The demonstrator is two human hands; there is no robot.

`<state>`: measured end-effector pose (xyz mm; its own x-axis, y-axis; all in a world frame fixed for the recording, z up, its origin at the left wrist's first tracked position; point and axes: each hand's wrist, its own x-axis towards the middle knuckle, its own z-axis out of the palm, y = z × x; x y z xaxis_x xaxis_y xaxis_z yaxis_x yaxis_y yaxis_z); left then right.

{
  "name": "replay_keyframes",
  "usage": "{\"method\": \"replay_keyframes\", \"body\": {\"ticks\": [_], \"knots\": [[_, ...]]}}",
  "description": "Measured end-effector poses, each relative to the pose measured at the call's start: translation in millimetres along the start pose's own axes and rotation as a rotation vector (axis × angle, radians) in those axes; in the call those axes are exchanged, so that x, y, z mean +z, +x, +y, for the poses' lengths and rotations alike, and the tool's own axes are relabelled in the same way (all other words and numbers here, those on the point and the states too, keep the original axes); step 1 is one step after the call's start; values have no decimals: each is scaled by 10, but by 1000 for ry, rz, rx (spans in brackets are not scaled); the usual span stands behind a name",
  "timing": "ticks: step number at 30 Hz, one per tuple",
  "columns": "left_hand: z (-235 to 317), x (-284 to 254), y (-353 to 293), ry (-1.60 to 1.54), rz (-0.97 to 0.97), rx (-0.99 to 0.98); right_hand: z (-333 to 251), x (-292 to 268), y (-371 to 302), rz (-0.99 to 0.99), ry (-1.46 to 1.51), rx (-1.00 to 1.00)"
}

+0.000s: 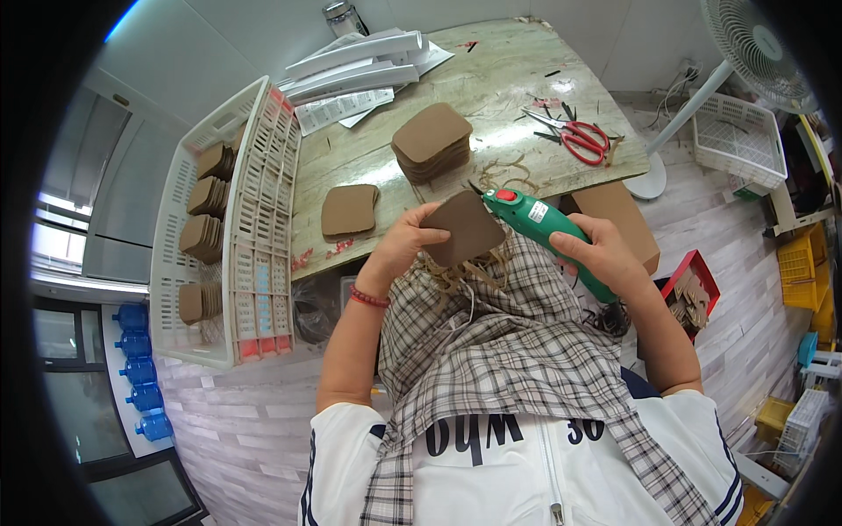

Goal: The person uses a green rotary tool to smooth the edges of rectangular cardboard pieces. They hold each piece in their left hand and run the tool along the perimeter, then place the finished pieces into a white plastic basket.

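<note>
My left hand holds a brown rounded-square leather piece up over my lap. My right hand grips a green electric cutter with a red button; its tip touches the piece's upper right edge. Thin brown trimmings hang below the piece onto a plaid cloth across my lap. On the table ahead sits a tall stack of the same brown pieces, and a smaller stack lies to its left.
A white slatted crate at the table's left holds several stacks of brown pieces. Red-handled scissors lie at the table's right. Folded white sheets lie at the back. A cardboard box, a red bin, a fan and a white basket stand to the right.
</note>
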<state>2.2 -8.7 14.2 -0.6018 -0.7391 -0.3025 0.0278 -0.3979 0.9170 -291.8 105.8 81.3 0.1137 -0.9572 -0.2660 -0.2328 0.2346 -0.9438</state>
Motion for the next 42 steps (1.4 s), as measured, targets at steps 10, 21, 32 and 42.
{"method": "replay_keyframes", "body": {"ticks": [10,21,32,42], "knots": [[90,-222,-98,78,227,246,95,-50,2,-104,58,85],[73,-233,-68,-75,173,142,105,40,32,-137,38,88],[96,-35,11,36,32,-3,48,109,70,-151,0,75],[119,-87,-36,227,42,48,-43,334,277,-157,87,-5]]}}
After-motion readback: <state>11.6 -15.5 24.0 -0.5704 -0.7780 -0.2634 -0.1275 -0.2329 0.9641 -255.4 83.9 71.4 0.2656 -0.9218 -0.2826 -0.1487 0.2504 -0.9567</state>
